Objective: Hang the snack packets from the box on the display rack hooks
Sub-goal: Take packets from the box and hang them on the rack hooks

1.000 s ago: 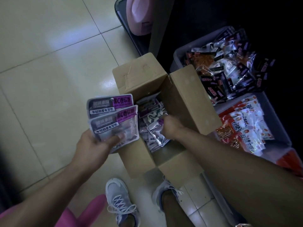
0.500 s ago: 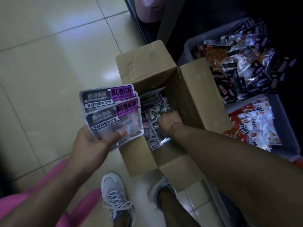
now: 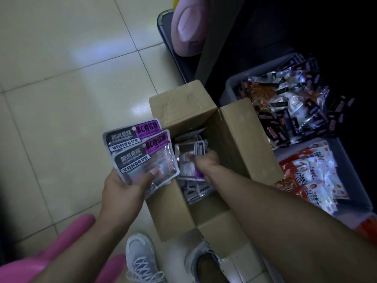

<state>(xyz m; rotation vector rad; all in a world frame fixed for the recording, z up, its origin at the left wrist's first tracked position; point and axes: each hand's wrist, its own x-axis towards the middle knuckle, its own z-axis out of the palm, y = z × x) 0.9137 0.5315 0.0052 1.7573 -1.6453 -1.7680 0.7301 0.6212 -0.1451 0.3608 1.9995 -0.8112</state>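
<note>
Head view looks down on an open brown cardboard box (image 3: 234, 139) standing on a pale tiled floor (image 3: 61, 78), its flaps spread outward. Just to its right, grey plastic bins (image 3: 346, 164) hold black-and-orange sachets (image 3: 289, 111) and red-and-white packets (image 3: 312, 176), crowding that side; the floor on the left lies open. The left hand (image 3: 124, 186) grips two grey-and-purple snack packets (image 3: 140, 148), fanned, printed with Chinese characters and a purple label, beside the box's left wall. The right hand (image 3: 206, 162) reaches inside the box, fingers curled on a silvery packet (image 3: 187, 158) among more packets. White sneakers (image 3: 140, 260) stand near the box's front.
</note>
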